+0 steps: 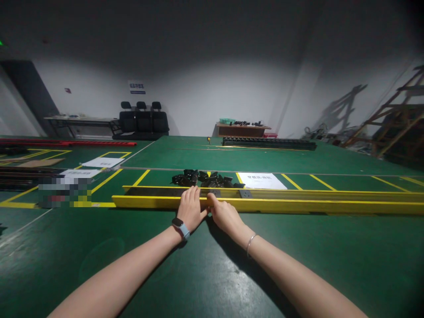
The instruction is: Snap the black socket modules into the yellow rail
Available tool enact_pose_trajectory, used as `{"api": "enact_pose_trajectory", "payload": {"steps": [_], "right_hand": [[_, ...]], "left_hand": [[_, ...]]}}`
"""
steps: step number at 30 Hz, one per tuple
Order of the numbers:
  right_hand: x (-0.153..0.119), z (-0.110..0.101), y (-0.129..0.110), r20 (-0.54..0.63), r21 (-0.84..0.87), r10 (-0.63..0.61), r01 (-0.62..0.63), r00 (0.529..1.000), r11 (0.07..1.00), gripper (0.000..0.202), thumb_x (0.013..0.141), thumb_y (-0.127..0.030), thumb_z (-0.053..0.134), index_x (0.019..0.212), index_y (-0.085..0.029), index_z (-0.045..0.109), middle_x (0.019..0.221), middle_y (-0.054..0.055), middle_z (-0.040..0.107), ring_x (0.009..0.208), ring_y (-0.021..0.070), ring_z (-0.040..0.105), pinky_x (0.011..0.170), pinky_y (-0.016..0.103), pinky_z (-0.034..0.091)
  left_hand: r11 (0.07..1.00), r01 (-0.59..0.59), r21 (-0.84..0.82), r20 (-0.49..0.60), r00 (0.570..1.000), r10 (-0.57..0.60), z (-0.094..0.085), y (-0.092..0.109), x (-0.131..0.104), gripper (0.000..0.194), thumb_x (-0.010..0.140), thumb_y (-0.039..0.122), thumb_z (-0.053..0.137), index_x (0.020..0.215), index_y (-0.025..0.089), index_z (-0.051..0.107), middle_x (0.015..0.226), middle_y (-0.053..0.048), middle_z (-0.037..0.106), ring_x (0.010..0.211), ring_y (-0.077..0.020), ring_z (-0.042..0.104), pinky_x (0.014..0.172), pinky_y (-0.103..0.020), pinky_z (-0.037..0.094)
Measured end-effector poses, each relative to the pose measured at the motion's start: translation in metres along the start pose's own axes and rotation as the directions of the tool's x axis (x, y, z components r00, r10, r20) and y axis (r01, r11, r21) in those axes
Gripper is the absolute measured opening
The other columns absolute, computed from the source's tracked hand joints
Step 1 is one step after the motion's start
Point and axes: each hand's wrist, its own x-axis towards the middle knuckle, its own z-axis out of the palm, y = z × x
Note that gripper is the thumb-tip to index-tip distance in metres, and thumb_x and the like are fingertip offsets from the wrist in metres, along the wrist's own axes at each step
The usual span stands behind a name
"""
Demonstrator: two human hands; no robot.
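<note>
A long yellow channel rail lies across the green table in front of me. Over its near wall reaches my left hand, fingers together and tips inside the channel, its thumb low on the outer face. Right beside it, my right hand is curled on the same wall, thumb on top and the other fingers partly hidden. Inside the channel sits a dark socket module, right of my hands. Another grey module shows just behind my right thumb. Black modules lie in a loose pile behind the rail.
A white printed sheet lies behind the rail, among yellow tape lines. Black rails rest at the table's far side, near a yellow-handled tool. Dark bars and red rails lie at left.
</note>
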Motion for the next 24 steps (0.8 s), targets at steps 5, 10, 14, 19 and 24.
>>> {"api": "enact_pose_trajectory", "payload": {"steps": [5,10,14,19,24], "right_hand": [[-0.0020,0.0002,0.0023,0.009,-0.006,-0.016,0.016,1.000,1.000,0.042,0.091,-0.021,0.034,0.132,-0.025,0.032,0.089,0.010,0.068,0.081,0.0245,0.066,0.064,0.029,0.042],[-0.0010,0.0005,0.0003,0.035,0.015,0.020,-0.021,0.999,1.000,0.042,0.090,-0.019,0.033,0.131,-0.021,0.032,0.091,0.012,0.068,0.083,0.0249,0.066,0.067,0.030,0.044],[-0.0028,-0.0012,-0.0026,0.035,-0.036,0.068,-0.067,0.997,0.997,0.041,0.090,-0.017,0.033,0.131,-0.016,0.029,0.091,0.014,0.067,0.083,0.0253,0.066,0.069,0.032,0.045],[-0.0060,-0.0030,-0.0028,-0.001,-0.118,0.105,-0.104,0.995,0.988,0.035,0.090,-0.017,0.034,0.125,-0.014,0.034,0.088,0.014,0.067,0.082,0.0253,0.067,0.068,0.032,0.048],[-0.0055,-0.0038,0.0003,-0.030,-0.157,0.145,-0.148,0.989,0.977,0.037,0.088,-0.013,0.035,0.126,-0.012,0.035,0.086,0.014,0.067,0.080,0.0254,0.068,0.065,0.031,0.049]], "left_hand": [[1.000,-0.013,0.021,0.008,1.000,0.012,-0.0003,-0.0001,0.0003,0.061,0.076,0.036,0.056,0.126,0.002,0.043,0.132,-0.023,0.047,0.126,-0.0326,0.040,0.105,-0.048,0.030],[0.999,-0.016,0.036,0.007,1.000,0.015,0.0010,-0.0011,0.0001,0.062,0.078,0.038,0.055,0.126,0.002,0.043,0.132,-0.023,0.047,0.126,-0.0328,0.040,0.105,-0.048,0.030],[0.999,-0.016,0.046,-0.003,1.000,0.016,0.0006,-0.0003,0.0005,0.062,0.079,0.039,0.053,0.126,0.001,0.044,0.132,-0.023,0.047,0.125,-0.0329,0.040,0.105,-0.048,0.030],[0.999,-0.023,0.039,-0.020,1.000,0.024,0.0011,-0.0006,0.0004,0.061,0.079,0.040,0.053,0.126,0.003,0.044,0.130,-0.023,0.049,0.124,-0.0331,0.041,0.103,-0.049,0.032],[0.999,-0.035,0.042,-0.025,0.999,0.036,0.0014,-0.0012,-0.0004,0.062,0.078,0.040,0.054,0.126,0.002,0.042,0.129,-0.024,0.048,0.123,-0.0330,0.042,0.103,-0.049,0.033]]}}
